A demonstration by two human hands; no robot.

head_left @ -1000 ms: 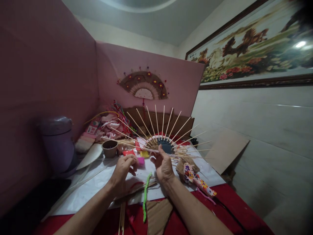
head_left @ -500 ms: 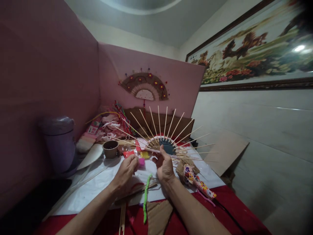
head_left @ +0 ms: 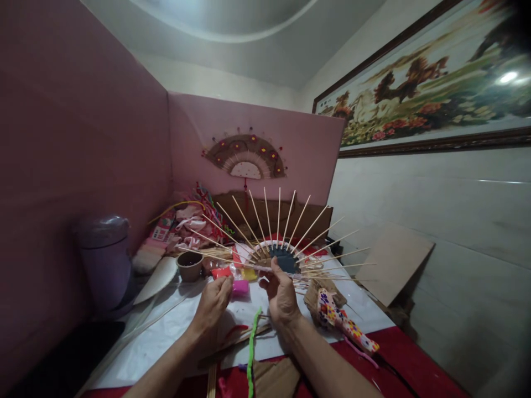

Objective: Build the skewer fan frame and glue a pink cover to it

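Note:
My right hand (head_left: 282, 294) grips the lower edge of a half-round fan frame (head_left: 286, 260), its thumb lying on the dark blue-grey face. Thin wooden sticks spread from the frame's pale curved rim like rays. To its left, my left hand (head_left: 214, 300) is closed with the fingertips pinched together. Whatever is in that pinch is too small or hidden to make out. Just beyond the left hand lie a bright pink packet (head_left: 240, 288), an orange-red packet (head_left: 222, 272) and a yellow packet (head_left: 249, 274).
A brown cup (head_left: 189, 269) stands at the left beside a pale curved sheet (head_left: 156, 281). Near me lie a green fuzzy strip (head_left: 251, 354) and cardboard (head_left: 277, 378). A flower-patterned object (head_left: 344, 320) rests at the right. A decorated fan (head_left: 246, 157) hangs on the pink panel.
The camera view has tilted up slightly, so the table sits lower in the picture. Both hands keep nearly the same pose, and the fan frame has tipped only slightly.

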